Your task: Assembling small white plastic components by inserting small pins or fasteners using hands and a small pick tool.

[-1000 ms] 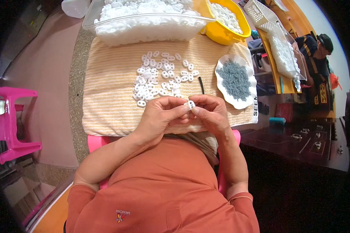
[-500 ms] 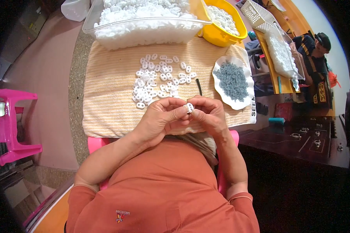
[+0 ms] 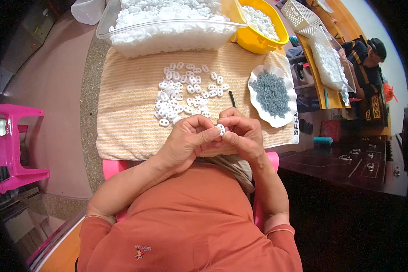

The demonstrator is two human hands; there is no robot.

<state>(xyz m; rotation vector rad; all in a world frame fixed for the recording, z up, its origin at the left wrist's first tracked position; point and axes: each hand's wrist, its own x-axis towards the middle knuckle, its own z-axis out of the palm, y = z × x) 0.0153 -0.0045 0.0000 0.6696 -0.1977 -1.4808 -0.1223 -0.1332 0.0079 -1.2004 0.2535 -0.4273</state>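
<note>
A small white oval plastic piece with two holes [image 3: 221, 130] is pinched between both hands, close to the near edge of the towel. My left hand [image 3: 190, 137] grips it from the left with thumb and fingers. From the right, the thumb and forefinger of my right hand [image 3: 243, 133] press on it. Whether a smaller part sits between my fingertips is hidden. Just beyond the hands lies a loose pile of similar white pieces [image 3: 172, 93]. A thin black stick [image 3: 232, 99] rests beyond my right hand. Right of it stands a white scalloped dish [image 3: 259, 115] holding many small grey parts.
A striped towel [image 3: 127, 99] covers the work surface. At the back stand a clear bin [image 3: 167, 43] full of white pieces and a yellow basin [image 3: 257, 46]. A pink stool [image 3: 27, 145] is at left. Another person [image 3: 369, 68] sits at the far right beside another clear bin [image 3: 328, 63].
Both hands stay together at nearly the same spot. The white piece has turned slightly and shifted a little nearer to me between the fingertips; the right fingers have bent a bit.
</note>
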